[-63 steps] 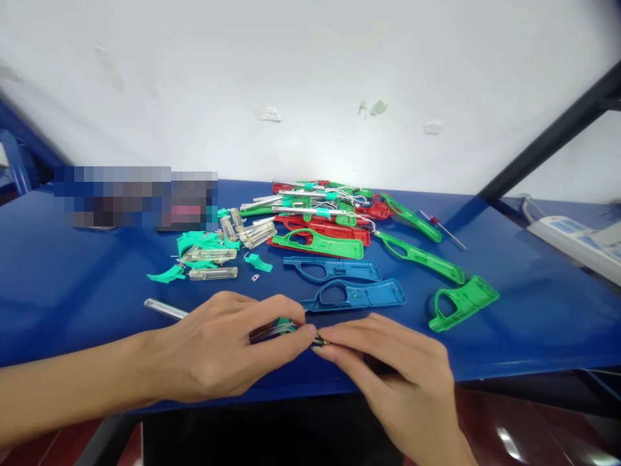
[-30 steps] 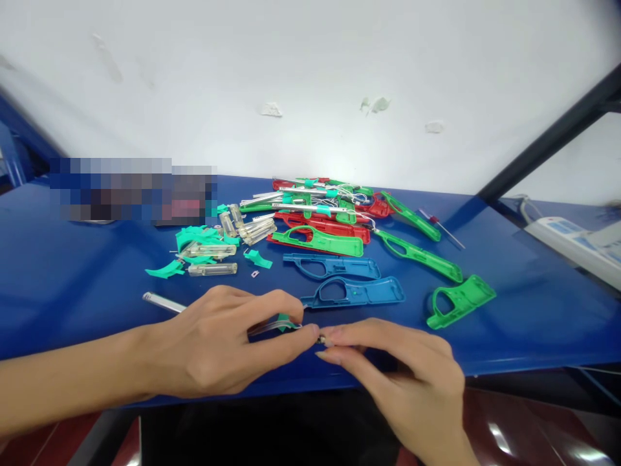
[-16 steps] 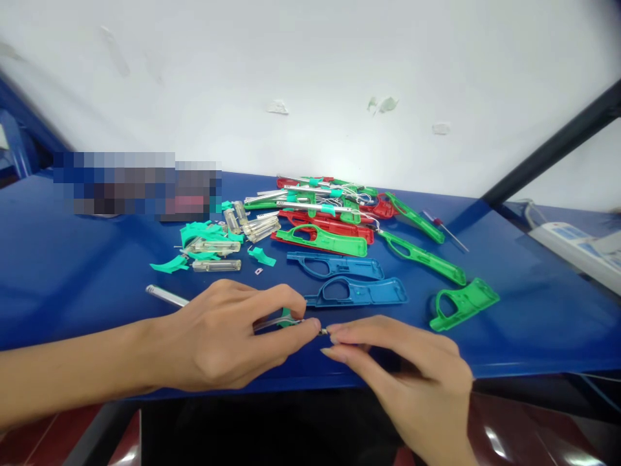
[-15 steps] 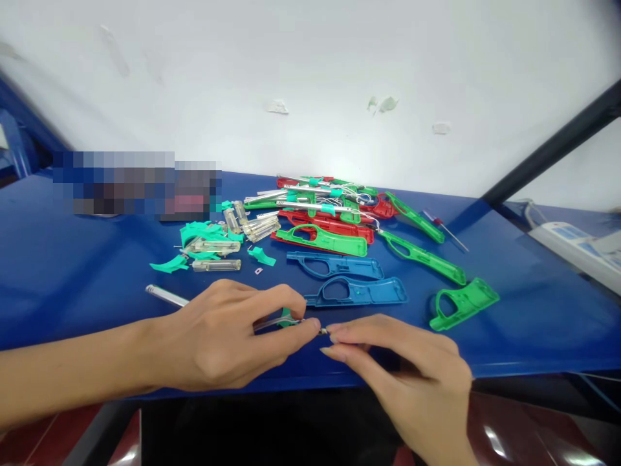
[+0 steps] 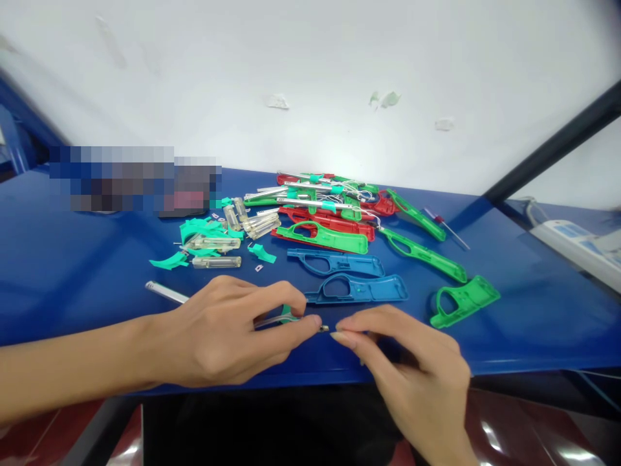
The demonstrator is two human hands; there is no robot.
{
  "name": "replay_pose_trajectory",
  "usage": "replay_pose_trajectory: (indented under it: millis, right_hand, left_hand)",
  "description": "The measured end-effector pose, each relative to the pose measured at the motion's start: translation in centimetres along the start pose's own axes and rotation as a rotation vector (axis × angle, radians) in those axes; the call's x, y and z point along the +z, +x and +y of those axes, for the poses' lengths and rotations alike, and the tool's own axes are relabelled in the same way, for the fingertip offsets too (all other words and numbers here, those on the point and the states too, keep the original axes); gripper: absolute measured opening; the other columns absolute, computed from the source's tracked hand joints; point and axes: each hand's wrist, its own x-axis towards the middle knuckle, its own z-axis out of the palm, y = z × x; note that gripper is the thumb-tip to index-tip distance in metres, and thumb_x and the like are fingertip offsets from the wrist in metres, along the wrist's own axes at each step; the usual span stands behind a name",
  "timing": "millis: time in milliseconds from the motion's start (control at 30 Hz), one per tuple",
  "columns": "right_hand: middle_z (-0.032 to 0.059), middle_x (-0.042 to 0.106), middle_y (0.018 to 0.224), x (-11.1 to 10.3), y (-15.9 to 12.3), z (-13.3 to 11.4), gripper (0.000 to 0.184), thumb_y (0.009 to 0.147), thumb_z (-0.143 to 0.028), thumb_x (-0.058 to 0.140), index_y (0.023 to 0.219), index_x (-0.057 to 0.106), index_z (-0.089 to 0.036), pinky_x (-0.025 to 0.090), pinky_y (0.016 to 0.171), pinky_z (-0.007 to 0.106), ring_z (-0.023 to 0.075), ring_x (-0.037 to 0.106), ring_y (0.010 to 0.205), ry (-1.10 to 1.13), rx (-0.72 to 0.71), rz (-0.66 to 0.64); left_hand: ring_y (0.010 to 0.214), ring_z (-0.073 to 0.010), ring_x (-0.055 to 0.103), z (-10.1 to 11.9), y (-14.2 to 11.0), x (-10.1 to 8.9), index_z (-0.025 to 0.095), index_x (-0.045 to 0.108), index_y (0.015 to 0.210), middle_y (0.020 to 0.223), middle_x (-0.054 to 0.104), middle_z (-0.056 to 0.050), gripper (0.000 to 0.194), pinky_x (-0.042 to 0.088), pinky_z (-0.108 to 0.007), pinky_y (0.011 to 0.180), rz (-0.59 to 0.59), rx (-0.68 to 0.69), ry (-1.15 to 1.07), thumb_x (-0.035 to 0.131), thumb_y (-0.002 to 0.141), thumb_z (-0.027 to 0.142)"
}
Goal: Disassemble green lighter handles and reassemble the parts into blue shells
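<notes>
My left hand is closed over a slim silver tube whose far end sticks out to the left. Between its thumb and forefinger it pinches a thin lead, and a small metal tip pokes out beyond the thumb. A pale cord and a teal piece show under the curled forefinger. Just right of the tip, my right hand has thumb and forefinger pressed together. Whatever they may hold is too small or hidden to make out. A blue lighter shell half lies just beyond both hands.
Behind lie a blue shell half, red halves, green halves and several silver tubes with wires. To the left are teal pieces and clear fuel tanks. A screwdriver and power strip are at right.
My right fingers have drawn slightly to the right, away from the metal tip, and closed together. My left hand keeps its grip almost unmoved.
</notes>
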Motion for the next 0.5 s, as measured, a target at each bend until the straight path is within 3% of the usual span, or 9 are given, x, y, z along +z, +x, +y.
replay_pose_trajectory:
  millis: [233,500]
  right_hand:
    - [-0.0060,0.085,0.088,0.3,-0.5,0.3,0.011,0.095,-0.018,0.083,0.100,0.082,-0.028,0.063,0.061,0.023,0.0121,0.072,0.059,-0.007,0.022,0.034]
    - [-0.0049,0.085,0.087,0.3,-0.4,0.3,0.013,0.093,-0.015,0.085,0.097,0.082,-0.027,0.064,0.066,0.025,0.0154,0.078,0.068,-0.020,-0.002,-0.005]
  left_hand:
    - [0.069,-0.0104,0.070,0.0,-1.0,0.1,0.022,0.063,0.130,0.107,0.075,-0.003,0.033,0.050,-0.025,0.058,-0.060,-0.026,0.005,0.043,0.108,0.009]
    - [0.069,-0.0100,0.070,0.2,-1.0,0.6,0.024,0.061,0.128,0.103,0.075,0.000,0.033,0.046,-0.025,0.058,-0.014,-0.065,0.029,0.042,0.107,0.007]
